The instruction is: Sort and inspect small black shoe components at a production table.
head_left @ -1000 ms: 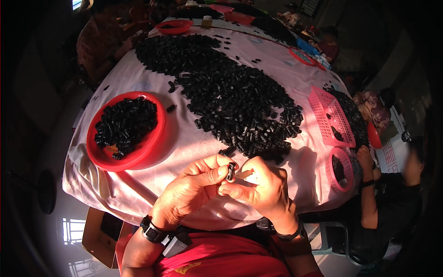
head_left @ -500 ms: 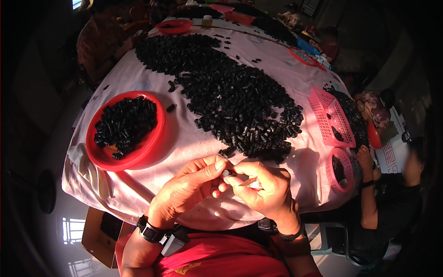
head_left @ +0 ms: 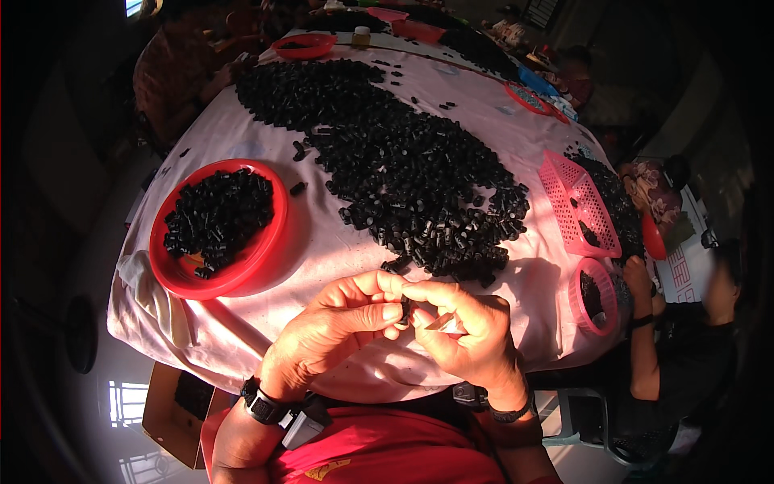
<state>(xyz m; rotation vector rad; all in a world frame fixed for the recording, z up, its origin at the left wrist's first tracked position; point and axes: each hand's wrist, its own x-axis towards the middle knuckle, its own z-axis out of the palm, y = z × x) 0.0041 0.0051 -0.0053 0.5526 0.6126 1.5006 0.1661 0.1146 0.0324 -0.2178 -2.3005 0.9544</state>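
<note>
Pinched between the thumb and fingers of my left hand (head_left: pixel 334 319) is a small black cylindrical piece (head_left: pixel 405 311). My right hand (head_left: pixel 477 331) is closed around a thin, pale, blade-like tool (head_left: pixel 448 324), whose exact kind I cannot make out. Its thumb and forefinger meet the black piece from the right. Just beyond both hands lies a large heap of similar black pieces (head_left: pixel 411 173) on a pale pink cloth (head_left: pixel 322 234). To the left, a red basin (head_left: pixel 278 242) holds more of them.
A pink perforated basket (head_left: pixel 556 198) and a round pink basket (head_left: pixel 610 302) stand at the right. Close by, a co-worker's hand (head_left: pixel 638 278) reaches to the table edge. Another person sits at the far left. A cardboard box (head_left: pixel 165 415) rests on the floor.
The black piece has turned more upright between my fingers. My left fingers have shifted slightly right, and both forefingers now come together above the piece.
</note>
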